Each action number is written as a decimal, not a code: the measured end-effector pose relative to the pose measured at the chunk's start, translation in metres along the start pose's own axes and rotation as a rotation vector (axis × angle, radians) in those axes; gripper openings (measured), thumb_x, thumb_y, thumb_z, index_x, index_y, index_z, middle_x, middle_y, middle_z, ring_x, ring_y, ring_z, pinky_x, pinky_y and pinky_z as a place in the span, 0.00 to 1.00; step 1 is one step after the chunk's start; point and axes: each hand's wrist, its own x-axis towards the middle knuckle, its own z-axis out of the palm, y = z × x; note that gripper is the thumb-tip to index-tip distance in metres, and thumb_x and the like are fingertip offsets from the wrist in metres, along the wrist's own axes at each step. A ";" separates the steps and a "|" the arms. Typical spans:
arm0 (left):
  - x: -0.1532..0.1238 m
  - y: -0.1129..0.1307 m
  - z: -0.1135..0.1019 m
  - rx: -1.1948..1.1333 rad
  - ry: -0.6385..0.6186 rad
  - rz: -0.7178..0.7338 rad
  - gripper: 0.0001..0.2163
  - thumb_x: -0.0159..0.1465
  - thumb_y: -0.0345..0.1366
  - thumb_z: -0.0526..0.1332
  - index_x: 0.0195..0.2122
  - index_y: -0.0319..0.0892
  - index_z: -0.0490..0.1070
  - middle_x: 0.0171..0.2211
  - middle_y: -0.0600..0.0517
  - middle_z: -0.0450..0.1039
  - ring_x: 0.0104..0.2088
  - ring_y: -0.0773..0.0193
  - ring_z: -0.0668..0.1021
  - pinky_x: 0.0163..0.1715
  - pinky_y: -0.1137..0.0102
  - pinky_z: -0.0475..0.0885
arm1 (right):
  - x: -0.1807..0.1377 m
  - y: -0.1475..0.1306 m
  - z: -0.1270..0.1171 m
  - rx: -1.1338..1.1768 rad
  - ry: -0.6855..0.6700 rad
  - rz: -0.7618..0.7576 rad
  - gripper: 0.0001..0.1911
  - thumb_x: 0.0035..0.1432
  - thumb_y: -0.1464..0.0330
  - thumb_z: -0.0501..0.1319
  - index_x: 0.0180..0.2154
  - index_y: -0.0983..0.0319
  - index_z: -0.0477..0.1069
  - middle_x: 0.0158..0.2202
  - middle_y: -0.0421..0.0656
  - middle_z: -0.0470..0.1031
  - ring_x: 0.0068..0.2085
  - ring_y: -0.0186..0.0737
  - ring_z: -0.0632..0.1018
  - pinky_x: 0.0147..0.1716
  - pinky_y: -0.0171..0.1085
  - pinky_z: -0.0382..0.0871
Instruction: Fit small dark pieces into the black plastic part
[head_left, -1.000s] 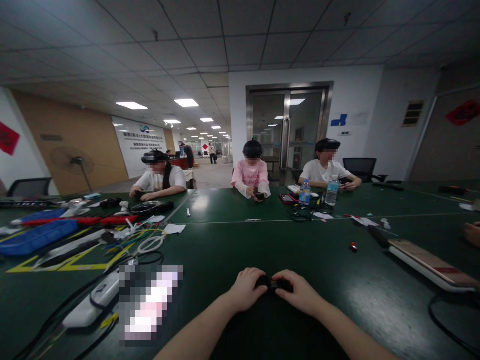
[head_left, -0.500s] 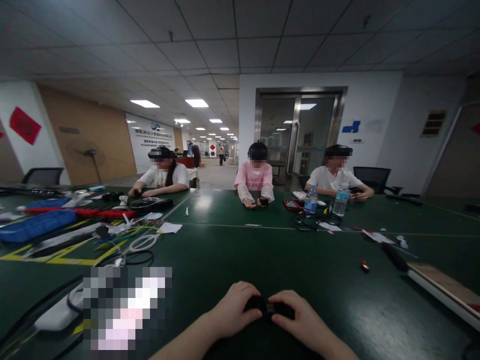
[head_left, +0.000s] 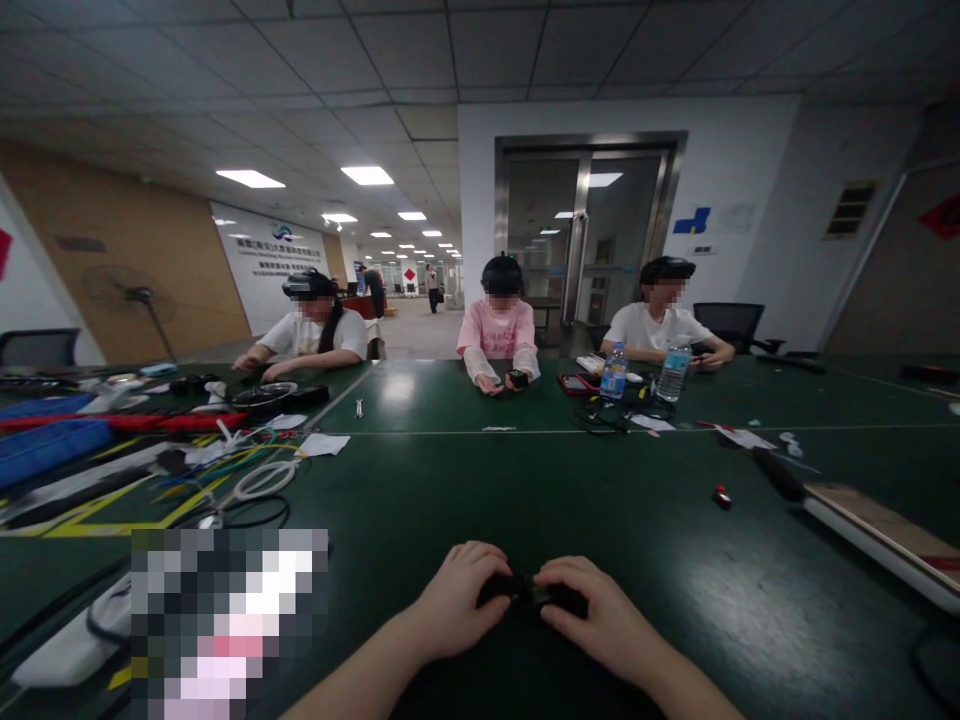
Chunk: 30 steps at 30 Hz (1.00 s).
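Observation:
Low in the middle of the view, my left hand curls its thumb and fingers round one end of a small black object. From the other side my right hand pinches the opposite end. Between the fingertips a short dark middle part shows; most of the object is covered by my fingers, and its kind is too dark to tell. Both hands are just over or on the dark green table, which cannot be told apart.
A power strip and cables lie left, beside a blue tray. A small red-and-silver item and a flat device lie right. Across sit three people with headsets, near two bottles.
The whole view has turned slightly down and to the right, so the room sits higher and further left. Both hands keep their hold on the black object, with little visible change in grip.

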 end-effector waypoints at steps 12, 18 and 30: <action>0.004 0.003 0.005 0.055 -0.032 -0.054 0.17 0.58 0.37 0.60 0.49 0.47 0.65 0.50 0.51 0.67 0.52 0.56 0.67 0.53 0.62 0.60 | 0.005 -0.003 0.011 -0.069 0.071 0.038 0.11 0.52 0.65 0.62 0.40 0.52 0.74 0.42 0.40 0.75 0.45 0.44 0.72 0.46 0.41 0.64; 0.003 0.002 0.003 0.031 -0.019 -0.028 0.18 0.59 0.38 0.61 0.51 0.47 0.65 0.51 0.50 0.67 0.52 0.56 0.67 0.54 0.62 0.60 | 0.004 -0.002 0.011 -0.071 0.065 0.041 0.11 0.53 0.65 0.61 0.40 0.52 0.74 0.43 0.41 0.74 0.46 0.44 0.72 0.47 0.42 0.63; 0.003 -0.001 0.005 0.030 -0.022 -0.019 0.17 0.58 0.38 0.61 0.49 0.48 0.67 0.50 0.50 0.68 0.51 0.55 0.67 0.52 0.62 0.61 | 0.004 -0.003 0.013 -0.073 0.060 0.041 0.11 0.52 0.65 0.61 0.40 0.51 0.74 0.46 0.40 0.73 0.48 0.45 0.71 0.49 0.43 0.61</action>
